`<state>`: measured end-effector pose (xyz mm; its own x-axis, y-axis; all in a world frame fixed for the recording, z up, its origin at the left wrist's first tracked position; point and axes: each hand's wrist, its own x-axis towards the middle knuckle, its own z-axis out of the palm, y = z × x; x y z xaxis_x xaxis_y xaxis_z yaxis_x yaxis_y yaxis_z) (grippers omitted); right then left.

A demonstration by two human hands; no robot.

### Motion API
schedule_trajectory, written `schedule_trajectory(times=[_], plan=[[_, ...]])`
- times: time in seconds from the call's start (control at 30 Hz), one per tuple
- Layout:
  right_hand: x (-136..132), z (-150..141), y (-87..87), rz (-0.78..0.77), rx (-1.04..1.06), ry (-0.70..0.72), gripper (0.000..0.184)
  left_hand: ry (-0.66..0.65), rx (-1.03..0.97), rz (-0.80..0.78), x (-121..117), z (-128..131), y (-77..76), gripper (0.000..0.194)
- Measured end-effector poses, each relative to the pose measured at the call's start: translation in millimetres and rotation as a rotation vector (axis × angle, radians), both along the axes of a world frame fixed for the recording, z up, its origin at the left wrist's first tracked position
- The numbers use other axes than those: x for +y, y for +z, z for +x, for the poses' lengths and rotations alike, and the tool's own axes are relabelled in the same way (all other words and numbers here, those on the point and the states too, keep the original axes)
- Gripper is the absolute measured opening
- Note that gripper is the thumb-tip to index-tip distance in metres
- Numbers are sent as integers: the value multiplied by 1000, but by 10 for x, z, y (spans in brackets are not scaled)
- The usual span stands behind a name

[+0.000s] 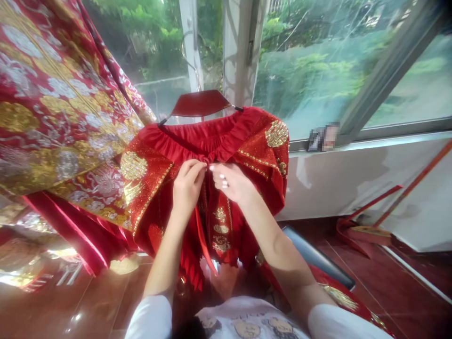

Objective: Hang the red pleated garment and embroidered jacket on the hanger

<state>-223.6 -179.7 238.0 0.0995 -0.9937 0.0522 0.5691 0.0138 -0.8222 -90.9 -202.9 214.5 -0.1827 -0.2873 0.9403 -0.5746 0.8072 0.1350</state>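
A red garment (221,228) with gold embroidery and a gathered neckline hangs on a hanger (200,103) by the window. At the front of its neckline, both hands meet at a knotted red tie (208,159). My left hand (189,181) is closed, thumb and fingers pinching the tie from the left. Opposite it, my right hand (228,179) is closed too, its fingertips pinching the tie close to the knot. A loose red ribbon (203,240) trails down below the hands. The fingertips partly hide the knot.
A large red cloth with gold and silver embroidery (67,117) hangs at the left. Windows (318,84) fill the back above a white wall (318,183). On the tiled floor, a dark flat object (318,259) lies right of my arm, and a red-handled dustpan (367,234) stands farther right.
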Motion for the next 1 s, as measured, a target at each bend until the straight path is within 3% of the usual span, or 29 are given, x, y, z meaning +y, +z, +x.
schedule_trajectory(times=[0.13,0.33,0.47,0.63,0.8,0.9,1.0], plan=[[-2,-20,17,-28,80,-29,19,-22,-34,34,-60,26,40,17],[-14,89,-50,-86,209,-244,3,-54,49,115,-60,4,48,15],[6,135,-93,-243,354,-486,6,-35,199,145,37,-26,73,6],[24,156,-149,-414,549,-743,7,59,171,198,164,-55,106,5],[-34,149,-241,-614,643,-871,9,279,19,202,169,-91,148,12],[-61,99,-232,-691,708,-897,11,211,-8,185,121,-77,209,12],[-66,30,-181,-756,781,-820,13,156,-25,157,93,-69,265,13]])
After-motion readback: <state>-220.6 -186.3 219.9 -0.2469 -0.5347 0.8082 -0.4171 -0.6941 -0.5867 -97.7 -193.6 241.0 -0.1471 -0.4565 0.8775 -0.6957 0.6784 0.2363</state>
